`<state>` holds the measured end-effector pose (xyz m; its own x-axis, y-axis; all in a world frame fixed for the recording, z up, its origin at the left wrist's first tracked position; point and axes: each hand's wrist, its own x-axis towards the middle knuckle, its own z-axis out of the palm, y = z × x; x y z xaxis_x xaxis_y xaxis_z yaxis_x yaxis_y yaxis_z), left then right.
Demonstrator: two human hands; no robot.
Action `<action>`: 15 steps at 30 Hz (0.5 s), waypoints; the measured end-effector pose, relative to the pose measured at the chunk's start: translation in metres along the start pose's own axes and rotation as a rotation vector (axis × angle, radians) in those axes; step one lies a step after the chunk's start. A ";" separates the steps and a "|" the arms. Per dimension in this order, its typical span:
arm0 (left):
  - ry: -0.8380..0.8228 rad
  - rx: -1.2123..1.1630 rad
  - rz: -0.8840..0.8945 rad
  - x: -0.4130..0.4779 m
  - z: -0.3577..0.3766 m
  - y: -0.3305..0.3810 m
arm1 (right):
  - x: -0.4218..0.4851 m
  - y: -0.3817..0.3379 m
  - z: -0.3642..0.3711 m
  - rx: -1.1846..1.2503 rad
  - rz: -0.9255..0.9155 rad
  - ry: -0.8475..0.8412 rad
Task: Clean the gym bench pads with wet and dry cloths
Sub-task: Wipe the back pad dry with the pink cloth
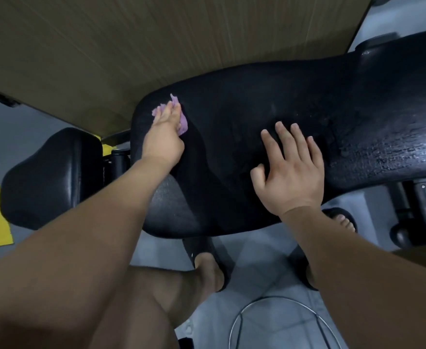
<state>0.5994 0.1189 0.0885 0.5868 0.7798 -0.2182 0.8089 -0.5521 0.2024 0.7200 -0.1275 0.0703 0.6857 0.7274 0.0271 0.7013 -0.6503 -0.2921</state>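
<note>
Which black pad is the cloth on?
The large pad, where the left hand presses the purple cloth; the smaller pad to its left is bare.

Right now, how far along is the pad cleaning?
Done, it seems: the long pad glistens wet at its right end. In hand: the left hand presses a purple cloth on its left end; the right hand rests flat. Left, probably: the small pad, drying.

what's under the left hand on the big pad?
A purple cloth, pressed onto the black bench pad by the left hand. Only its edges show past the fingers and beside the palm; the rest, and the pad beneath, are covered.
</note>
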 end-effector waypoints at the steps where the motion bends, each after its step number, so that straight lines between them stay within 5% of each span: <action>1: 0.000 -0.003 0.000 0.010 -0.002 0.003 | 0.000 0.000 0.000 -0.001 0.001 0.001; 11: -0.008 0.003 -0.046 0.066 -0.013 0.044 | 0.006 0.000 -0.001 0.002 0.010 -0.008; 15: -0.038 -0.027 0.086 0.052 -0.006 0.071 | 0.007 -0.001 0.000 0.002 0.006 -0.006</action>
<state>0.6866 0.1219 0.0974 0.6555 0.7177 -0.2351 0.7544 -0.6081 0.2471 0.7241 -0.1220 0.0711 0.6887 0.7247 0.0197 0.6969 -0.6543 -0.2938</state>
